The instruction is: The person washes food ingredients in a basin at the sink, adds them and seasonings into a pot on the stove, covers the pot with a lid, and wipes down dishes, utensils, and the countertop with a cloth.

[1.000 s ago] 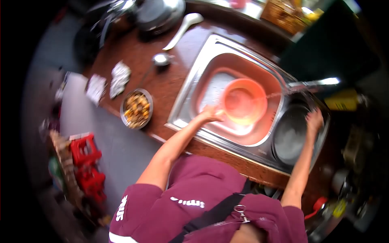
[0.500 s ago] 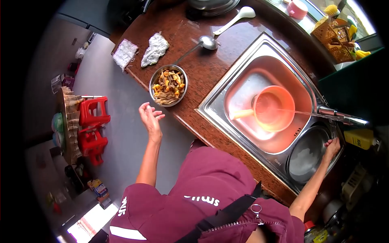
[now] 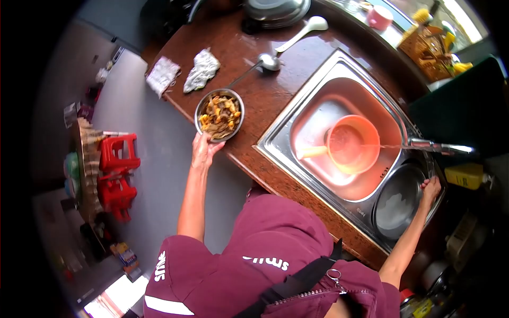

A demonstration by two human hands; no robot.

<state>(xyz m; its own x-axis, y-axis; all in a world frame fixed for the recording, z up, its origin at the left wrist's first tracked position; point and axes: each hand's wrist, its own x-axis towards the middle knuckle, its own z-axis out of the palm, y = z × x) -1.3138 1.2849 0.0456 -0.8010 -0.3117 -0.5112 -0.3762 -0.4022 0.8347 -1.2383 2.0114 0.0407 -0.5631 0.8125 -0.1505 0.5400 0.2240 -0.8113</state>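
Observation:
At the counter's edge, my left hand (image 3: 202,151) has its fingertips on the near rim of a metal bowl (image 3: 243,115) and seems to grip it. Yellow-orange and brown food pieces (image 3: 220,114) fill the bowl. My right hand (image 3: 431,188) is closed on the handle of a dark frying pan (image 3: 397,204), which rests on the side of the sink with some whitish liquid in it. Water runs from the tap (image 3: 440,147) into an orange plastic dipper (image 3: 352,143) inside the sink basin (image 3: 321,111).
Beyond the bowl lie a metal ladle (image 3: 270,62), a white spoon (image 3: 305,34) and two crumpled white cloths (image 3: 202,70) (image 3: 163,76). A yellow bottle (image 3: 464,176) stands right of the tap. Red stools (image 3: 117,153) are on the floor at left.
My left hand has moved up from below the bowl to its near rim. My right hand stays at the pan handle, and the water keeps running. The view has shifted slightly.

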